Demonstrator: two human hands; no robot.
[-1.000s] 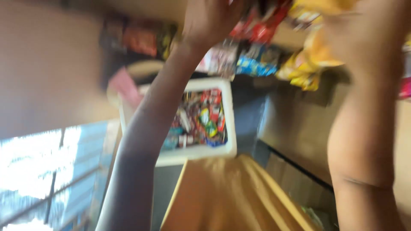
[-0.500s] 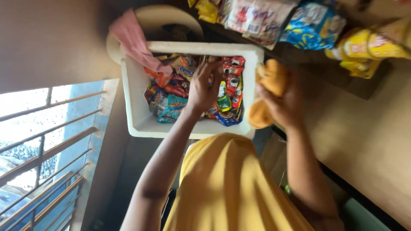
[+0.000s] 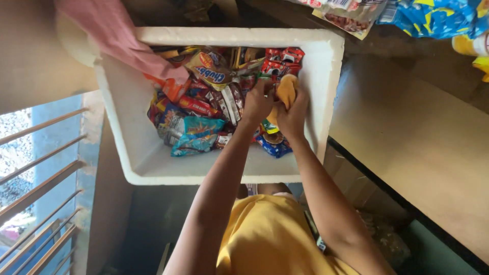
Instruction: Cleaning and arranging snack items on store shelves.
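Both hands deep in the white foam box [image 3: 316,91] at its right wall — left hand [image 3: 259,102] and right hand [image 3: 293,114] gripping a yellow packet [image 3: 287,89] — liable to tear it or dislodge nearby snack packets [image 3: 204,117].

1. The yellow packet [image 3: 287,90], soft and crumpled, sits upright inside the white foam box [image 3: 326,76], near its right wall.
2. It rests on the heap of snack packets [image 3: 204,112], half hidden by fingers.
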